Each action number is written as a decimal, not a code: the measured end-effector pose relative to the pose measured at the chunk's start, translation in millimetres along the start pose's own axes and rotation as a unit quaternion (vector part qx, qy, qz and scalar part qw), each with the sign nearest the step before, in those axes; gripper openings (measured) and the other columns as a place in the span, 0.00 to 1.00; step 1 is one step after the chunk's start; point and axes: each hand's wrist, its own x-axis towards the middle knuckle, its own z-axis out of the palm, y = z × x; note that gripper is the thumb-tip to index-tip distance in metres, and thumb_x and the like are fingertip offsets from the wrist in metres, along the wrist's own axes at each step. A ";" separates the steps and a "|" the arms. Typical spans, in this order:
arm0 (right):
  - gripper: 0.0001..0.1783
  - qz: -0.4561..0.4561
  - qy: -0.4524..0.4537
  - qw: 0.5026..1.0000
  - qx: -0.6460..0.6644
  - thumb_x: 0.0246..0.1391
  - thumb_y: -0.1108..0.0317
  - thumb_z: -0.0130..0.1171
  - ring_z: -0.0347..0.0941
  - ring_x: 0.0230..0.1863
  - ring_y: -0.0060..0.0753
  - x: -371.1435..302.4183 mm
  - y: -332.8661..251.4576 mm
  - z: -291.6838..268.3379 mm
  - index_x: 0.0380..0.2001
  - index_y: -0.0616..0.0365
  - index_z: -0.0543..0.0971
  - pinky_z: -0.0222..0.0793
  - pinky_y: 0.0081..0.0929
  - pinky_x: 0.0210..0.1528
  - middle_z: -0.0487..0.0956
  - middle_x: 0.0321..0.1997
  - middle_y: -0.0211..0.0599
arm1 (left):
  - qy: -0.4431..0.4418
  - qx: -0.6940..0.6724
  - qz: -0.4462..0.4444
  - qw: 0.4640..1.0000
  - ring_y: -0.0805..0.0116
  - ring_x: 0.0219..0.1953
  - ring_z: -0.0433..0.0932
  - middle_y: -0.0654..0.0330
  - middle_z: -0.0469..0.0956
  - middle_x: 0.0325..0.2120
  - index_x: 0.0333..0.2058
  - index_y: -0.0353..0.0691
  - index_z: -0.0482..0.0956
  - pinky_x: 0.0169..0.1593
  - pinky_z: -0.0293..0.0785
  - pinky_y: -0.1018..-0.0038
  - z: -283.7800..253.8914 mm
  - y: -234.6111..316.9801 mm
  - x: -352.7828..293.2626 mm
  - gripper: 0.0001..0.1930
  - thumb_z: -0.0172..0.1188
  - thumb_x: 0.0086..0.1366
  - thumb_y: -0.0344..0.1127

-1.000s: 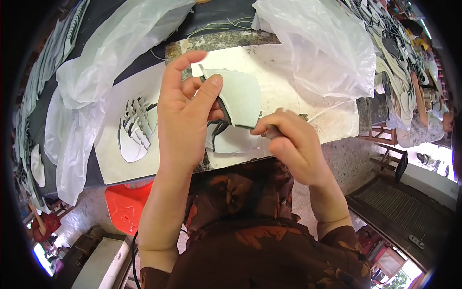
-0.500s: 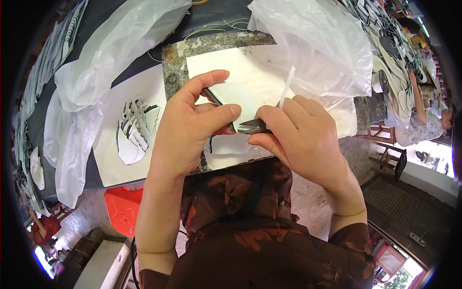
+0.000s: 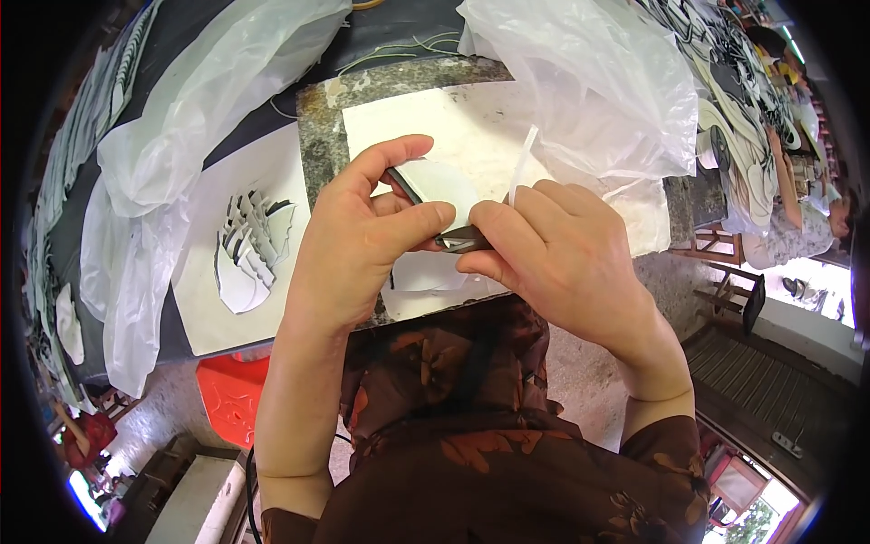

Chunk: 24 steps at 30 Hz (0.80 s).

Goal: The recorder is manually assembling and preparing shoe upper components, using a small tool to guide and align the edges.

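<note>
My left hand (image 3: 362,231) pinches a white curved sheet piece (image 3: 450,184) with a black edge between thumb and fingers. It looks like a cut shoe part. In my right hand (image 3: 566,258) are small dark snips (image 3: 468,238), mostly hidden by the fingers. Their blades meet the lower corner of the piece, by my left thumb. A narrow white strip (image 3: 524,163) sticks up from behind my right fingers; what it belongs to is hidden. Below the hands, another white piece (image 3: 430,272) lies on the board near its front edge.
Pale paper (image 3: 399,118) covers a worn stone-like board (image 3: 319,136). To the left, several white, black-edged pieces (image 3: 249,258) lie on a white sheet (image 3: 204,308). Clear plastic bags (image 3: 163,163) lie left and far right. A red stool (image 3: 227,399) stands below the table.
My right hand has moved slightly left, bringing the snips from just beside the piece onto its lower corner. The white strip has shifted left with that hand. My left hand keeps its hold.
</note>
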 end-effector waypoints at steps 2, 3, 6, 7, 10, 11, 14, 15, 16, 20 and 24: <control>0.16 0.002 0.000 1.000 0.007 0.53 0.53 0.67 0.70 0.29 0.32 0.0 0.7 0.7 0.31 0.52 0.74 0.65 0.32 0.30 0.69 0.26 0.28 | -0.004 -0.004 0.001 1.000 0.77 0.27 0.78 0.64 0.79 0.24 0.63 0.29 0.70 0.35 0.74 0.81 0.0 -0.9 0.7 0.32 0.68 0.60 0.26; 0.16 0.000 -0.001 1.000 0.007 0.53 0.54 0.67 0.70 0.29 0.32 0.1 0.5 0.9 0.31 0.52 0.74 0.66 0.32 0.30 0.69 0.26 0.28 | -0.009 -0.004 0.002 1.000 0.77 0.28 0.78 0.64 0.79 0.24 0.63 0.29 0.70 0.35 0.74 0.81 -1.5 -2.6 1.5 0.32 0.68 0.60 0.26; 0.16 -0.002 -0.002 1.000 0.013 0.53 0.54 0.68 0.70 0.29 0.32 0.8 0.2 1.8 0.30 0.52 0.74 0.66 0.32 0.30 0.69 0.26 0.28 | -0.011 -0.007 0.003 1.000 0.77 0.28 0.78 0.64 0.79 0.24 0.63 0.29 0.70 0.36 0.73 0.81 -1.2 -2.8 1.1 0.32 0.68 0.60 0.25; 0.16 -0.003 -0.001 1.000 0.017 0.53 0.54 0.68 0.70 0.29 0.32 0.9 0.4 2.1 0.30 0.52 0.74 0.66 0.32 0.29 0.69 0.26 0.28 | -0.009 -0.009 0.004 1.000 0.77 0.28 0.78 0.64 0.79 0.24 0.63 0.30 0.70 0.36 0.73 0.81 -0.5 -2.5 1.1 0.32 0.69 0.60 0.25; 0.16 -0.006 0.006 1.000 0.013 0.52 0.54 0.68 0.70 0.28 0.32 0.6 0.8 3.1 0.29 0.52 0.74 0.67 0.32 0.29 0.70 0.26 0.28 | -0.006 -0.014 -0.005 1.000 0.82 0.29 0.75 0.67 0.79 0.28 0.63 0.33 0.72 0.35 0.71 0.83 1.0 -1.5 1.1 0.32 0.69 0.59 0.23; 0.16 -0.006 0.006 1.000 0.013 0.52 0.54 0.68 0.70 0.28 0.32 0.5 0.6 3.0 0.29 0.52 0.74 0.67 0.32 0.29 0.70 0.26 0.28 | -0.006 -0.014 -0.005 1.000 0.82 0.29 0.75 0.67 0.79 0.28 0.63 0.33 0.72 0.35 0.71 0.83 0.3 -1.6 1.2 0.32 0.69 0.59 0.23; 0.16 -0.001 0.005 1.000 0.018 0.52 0.55 0.69 0.70 0.28 0.32 0.0 0.2 3.7 0.29 0.52 0.75 0.67 0.32 0.29 0.70 0.26 0.28 | -0.014 -0.003 0.001 1.000 0.77 0.29 0.78 0.63 0.80 0.24 0.63 0.30 0.70 0.36 0.73 0.80 -2.1 -3.3 1.6 0.32 0.69 0.60 0.26; 0.16 -0.001 0.005 1.000 0.018 0.52 0.55 0.69 0.70 0.28 0.32 -0.2 0.2 4.4 0.29 0.51 0.75 0.67 0.32 0.29 0.70 0.26 0.28 | -0.014 -0.004 0.003 1.000 0.77 0.29 0.78 0.63 0.80 0.24 0.63 0.30 0.70 0.36 0.73 0.80 -2.2 -4.1 1.8 0.32 0.69 0.60 0.26; 0.16 0.000 0.005 1.000 0.018 0.52 0.55 0.69 0.70 0.28 0.32 -0.4 0.2 4.9 0.29 0.51 0.75 0.67 0.32 0.29 0.70 0.26 0.27 | -0.014 -0.005 0.004 1.000 0.77 0.29 0.78 0.63 0.80 0.24 0.63 0.30 0.70 0.37 0.74 0.80 -2.3 -4.5 1.9 0.32 0.69 0.60 0.26; 0.16 0.006 0.007 1.000 0.027 0.52 0.55 0.69 0.70 0.28 0.32 -1.4 0.4 6.1 0.29 0.51 0.75 0.67 0.32 0.28 0.70 0.26 0.28 | -0.009 -0.004 0.008 1.000 0.77 0.30 0.78 0.63 0.80 0.25 0.63 0.31 0.70 0.37 0.73 0.80 -0.2 -3.6 1.3 0.32 0.69 0.60 0.26; 0.16 0.007 0.006 0.999 0.041 0.51 0.55 0.69 0.71 0.28 0.32 -1.9 1.5 8.3 0.28 0.51 0.75 0.67 0.32 0.29 0.71 0.26 0.28 | -0.013 0.005 0.013 1.000 0.77 0.31 0.78 0.64 0.80 0.25 0.64 0.32 0.70 0.38 0.73 0.80 -2.0 -5.3 1.1 0.33 0.69 0.60 0.26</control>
